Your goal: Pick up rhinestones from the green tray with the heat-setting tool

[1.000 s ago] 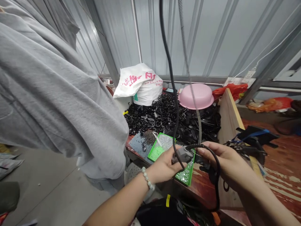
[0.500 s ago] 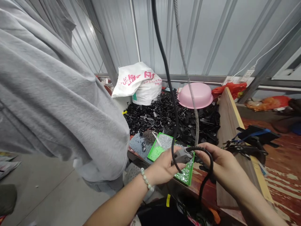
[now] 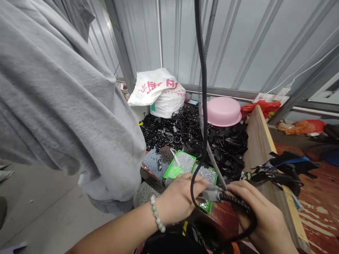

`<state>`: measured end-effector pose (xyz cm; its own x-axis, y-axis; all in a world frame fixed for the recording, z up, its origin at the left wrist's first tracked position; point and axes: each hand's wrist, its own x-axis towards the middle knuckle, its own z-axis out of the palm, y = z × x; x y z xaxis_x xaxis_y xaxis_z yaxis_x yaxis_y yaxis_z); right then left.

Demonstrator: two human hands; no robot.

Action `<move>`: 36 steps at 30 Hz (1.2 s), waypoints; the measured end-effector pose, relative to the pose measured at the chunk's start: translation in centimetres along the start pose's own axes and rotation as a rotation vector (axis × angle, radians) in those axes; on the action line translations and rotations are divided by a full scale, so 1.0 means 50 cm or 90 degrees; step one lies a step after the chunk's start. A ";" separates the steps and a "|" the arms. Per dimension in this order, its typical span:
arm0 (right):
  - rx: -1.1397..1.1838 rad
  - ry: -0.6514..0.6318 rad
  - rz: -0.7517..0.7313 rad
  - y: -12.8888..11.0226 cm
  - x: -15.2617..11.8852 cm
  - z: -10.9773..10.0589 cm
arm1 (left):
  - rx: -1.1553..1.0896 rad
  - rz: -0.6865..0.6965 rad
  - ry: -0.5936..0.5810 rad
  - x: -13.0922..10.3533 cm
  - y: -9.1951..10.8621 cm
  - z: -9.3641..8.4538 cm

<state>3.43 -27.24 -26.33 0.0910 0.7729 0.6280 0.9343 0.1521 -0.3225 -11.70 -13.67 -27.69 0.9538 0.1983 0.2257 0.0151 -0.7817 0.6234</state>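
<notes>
My left hand (image 3: pixel 182 194), with a beaded bracelet at the wrist, is wrapped round a grey electric screwdriver (image 3: pixel 212 193). The tool lies nearly level, its narrow end out to the left and its braided black cable leaving on the right. Beneath it are green trays (image 3: pixel 182 160) of small shiny screws. My right hand (image 3: pixel 259 208) is curled beside the cable, fingertips close to the lower end of a hanging grey cord (image 3: pixel 213 158). What those fingers hold, if anything, is hidden.
A heap of small black parts (image 3: pixel 180 127) covers the back of the bench, with a white sack (image 3: pixel 166 98) and pink basin (image 3: pixel 224 111). A wooden board (image 3: pixel 261 134) stands at right. A person in a grey top (image 3: pixel 66 95) is close on my left. A black cable (image 3: pixel 202 70) hangs in front.
The screwdriver has swung from between both hands to lying level in my left hand, pointing left. My right hand has moved down. The hanging cable and cord have shifted.
</notes>
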 end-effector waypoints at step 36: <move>0.234 0.010 0.267 0.078 0.024 0.104 | -0.387 -0.161 0.168 0.039 -0.028 0.050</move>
